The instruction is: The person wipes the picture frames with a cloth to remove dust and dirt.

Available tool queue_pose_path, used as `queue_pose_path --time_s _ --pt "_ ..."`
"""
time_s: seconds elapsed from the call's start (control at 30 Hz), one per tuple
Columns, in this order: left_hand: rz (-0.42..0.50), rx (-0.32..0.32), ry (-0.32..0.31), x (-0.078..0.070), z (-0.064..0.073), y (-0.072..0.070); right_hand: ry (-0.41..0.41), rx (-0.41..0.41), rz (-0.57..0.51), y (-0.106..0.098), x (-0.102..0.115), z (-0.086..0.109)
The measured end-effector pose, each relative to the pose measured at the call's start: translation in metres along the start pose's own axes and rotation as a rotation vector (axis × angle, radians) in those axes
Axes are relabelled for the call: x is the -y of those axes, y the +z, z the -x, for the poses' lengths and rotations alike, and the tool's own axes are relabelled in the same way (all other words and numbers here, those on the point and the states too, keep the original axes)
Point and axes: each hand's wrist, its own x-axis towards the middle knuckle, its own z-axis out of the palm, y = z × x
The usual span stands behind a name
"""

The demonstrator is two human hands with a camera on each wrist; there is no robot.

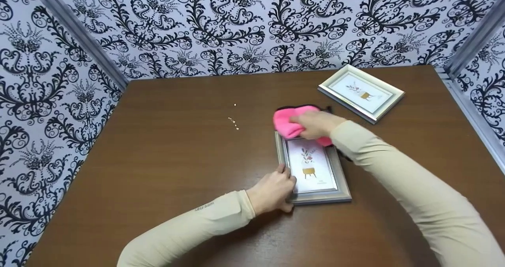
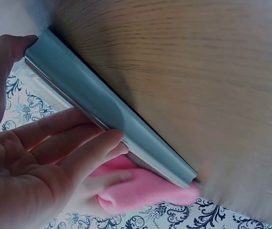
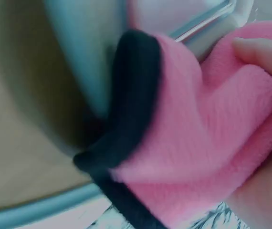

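A silver picture frame lies flat on the table, showing a print of a plant in a yellow pot on legs. The left hand holds its near left corner, thumb at the near edge and fingers along the left side; the left wrist view shows these fingers against the frame's side. At the far end of the frame, the right hand grips a bunched pink cloth with dark edging, pressing it over the top edge. The right wrist view shows the cloth folded under the fingers.
A second picture frame, paler with a similar print, lies at the back right. Small whitish specks dot the brown table left of the cloth. Patterned walls stand at the back and both sides.
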Motion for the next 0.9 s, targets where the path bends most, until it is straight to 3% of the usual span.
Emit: queue_pose_path --time_s 0.17,0.3,0.43,0.67,0.77,0.9 --pt "0.003 -0.016 0.000 -0.001 -0.001 0.001 -0.117 0.009 -0.069 0.008 0.017 -0.014" --pt "-0.008 -0.024 0.006 -0.001 -0.001 0.000 -0.162 0.005 -0.079 0.011 0.014 -0.014" --pt "0.025 -0.007 -0.003 0.000 -0.001 -0.002 -0.120 -0.004 -0.094 0.007 -0.002 -0.002" --pt "0.037 0.013 -0.011 -0.003 -0.002 -0.005 0.042 0.011 -0.079 -0.002 -0.040 0.028" --pt "0.034 0.011 -0.014 -0.003 -0.001 -0.005 0.082 0.016 -0.054 -0.007 -0.044 0.035" --pt "0.026 -0.011 -0.016 -0.001 0.000 -0.003 0.067 0.010 -0.035 -0.009 -0.035 0.029"
